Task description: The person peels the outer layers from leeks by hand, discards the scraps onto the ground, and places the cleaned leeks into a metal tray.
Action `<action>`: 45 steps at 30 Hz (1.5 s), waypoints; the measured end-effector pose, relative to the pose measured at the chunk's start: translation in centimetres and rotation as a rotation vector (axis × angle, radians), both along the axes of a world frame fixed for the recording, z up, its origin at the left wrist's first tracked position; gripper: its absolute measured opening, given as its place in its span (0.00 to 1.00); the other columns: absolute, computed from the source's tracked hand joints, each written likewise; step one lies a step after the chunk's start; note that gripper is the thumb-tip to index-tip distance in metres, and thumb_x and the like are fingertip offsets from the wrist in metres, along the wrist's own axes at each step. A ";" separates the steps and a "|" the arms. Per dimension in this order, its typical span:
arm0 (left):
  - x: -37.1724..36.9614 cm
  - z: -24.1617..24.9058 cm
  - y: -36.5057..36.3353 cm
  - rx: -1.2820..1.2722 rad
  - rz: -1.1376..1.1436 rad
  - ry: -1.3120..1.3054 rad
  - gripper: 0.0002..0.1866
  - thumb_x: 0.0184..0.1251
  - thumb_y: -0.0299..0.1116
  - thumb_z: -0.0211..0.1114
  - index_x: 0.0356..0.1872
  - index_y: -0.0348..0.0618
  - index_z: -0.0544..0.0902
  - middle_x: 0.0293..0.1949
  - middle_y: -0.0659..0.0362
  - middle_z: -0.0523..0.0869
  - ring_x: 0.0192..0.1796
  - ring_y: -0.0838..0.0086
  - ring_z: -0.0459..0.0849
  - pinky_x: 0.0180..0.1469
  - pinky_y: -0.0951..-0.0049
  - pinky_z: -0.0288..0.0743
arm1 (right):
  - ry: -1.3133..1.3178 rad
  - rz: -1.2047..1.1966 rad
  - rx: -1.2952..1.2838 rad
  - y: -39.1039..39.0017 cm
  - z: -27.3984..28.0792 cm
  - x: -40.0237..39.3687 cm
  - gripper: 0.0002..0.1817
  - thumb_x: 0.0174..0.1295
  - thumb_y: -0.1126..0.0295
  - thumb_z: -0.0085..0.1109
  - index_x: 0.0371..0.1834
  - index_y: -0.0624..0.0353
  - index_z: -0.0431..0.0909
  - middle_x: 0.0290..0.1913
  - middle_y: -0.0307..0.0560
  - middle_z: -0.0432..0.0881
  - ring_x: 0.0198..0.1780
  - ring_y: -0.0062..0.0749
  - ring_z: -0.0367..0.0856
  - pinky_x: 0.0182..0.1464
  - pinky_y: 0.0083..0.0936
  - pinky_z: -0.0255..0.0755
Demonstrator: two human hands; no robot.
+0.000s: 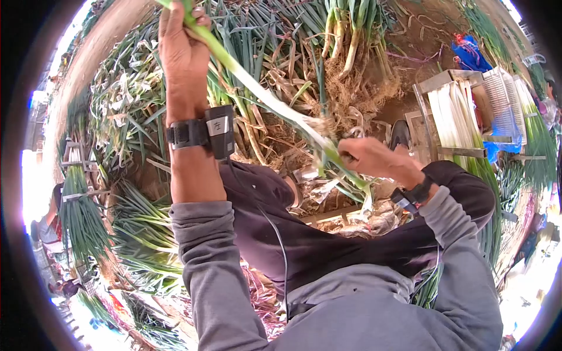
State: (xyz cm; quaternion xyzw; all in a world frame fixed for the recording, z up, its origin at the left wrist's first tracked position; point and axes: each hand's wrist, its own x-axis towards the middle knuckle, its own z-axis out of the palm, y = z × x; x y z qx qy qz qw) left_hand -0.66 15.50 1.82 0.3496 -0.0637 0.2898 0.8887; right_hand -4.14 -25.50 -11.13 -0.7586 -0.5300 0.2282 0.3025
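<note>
A long green onion (262, 88) slants across the view from upper left toward the centre, its stalk pale in the middle and its root end smeared by motion. My left hand (182, 55) is closed around the green upper part, with the arm stretched forward. Near the root end, my right hand (380, 159) has its fingers curled in at a strip of outer leaf (351, 174) that trails down from the stalk. The exact grip of those fingertips is partly hidden.
Heaps of untrimmed green onions (351, 35) with roots lie in front. At right stands a wooden rack (426, 120) holding trimmed white stalks (456, 114), beside a blue bag (471, 55). Peeled scraps (374, 219) cover the ground between my legs. More bundles (82, 205) are at left.
</note>
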 end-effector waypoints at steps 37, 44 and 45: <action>-1.4 0.5 -1.8 -0.013 0.109 -0.147 0.13 0.75 0.31 0.65 0.50 0.36 0.73 0.38 0.55 0.77 0.37 0.72 0.76 0.39 0.74 0.74 | 0.095 -0.279 0.303 12.5 4.6 1.6 0.11 0.67 0.76 0.60 0.50 0.67 0.83 0.36 0.47 0.81 0.27 0.32 0.85 0.32 0.27 0.76; -1.1 -0.1 -1.2 -0.029 0.113 -0.122 0.12 0.75 0.32 0.64 0.52 0.38 0.76 0.40 0.57 0.79 0.38 0.71 0.77 0.39 0.72 0.74 | -0.168 -0.299 0.292 13.4 5.0 0.3 0.04 0.59 0.75 0.64 0.34 0.64 0.82 0.33 0.53 0.82 0.33 0.44 0.84 0.39 0.38 0.77; -1.1 -0.1 -1.2 -0.010 0.108 -0.120 0.12 0.76 0.33 0.63 0.54 0.40 0.77 0.41 0.58 0.79 0.38 0.71 0.77 0.40 0.71 0.74 | -0.176 -0.321 0.275 13.5 5.2 0.1 0.04 0.59 0.75 0.64 0.34 0.64 0.82 0.32 0.53 0.82 0.34 0.44 0.84 0.40 0.39 0.77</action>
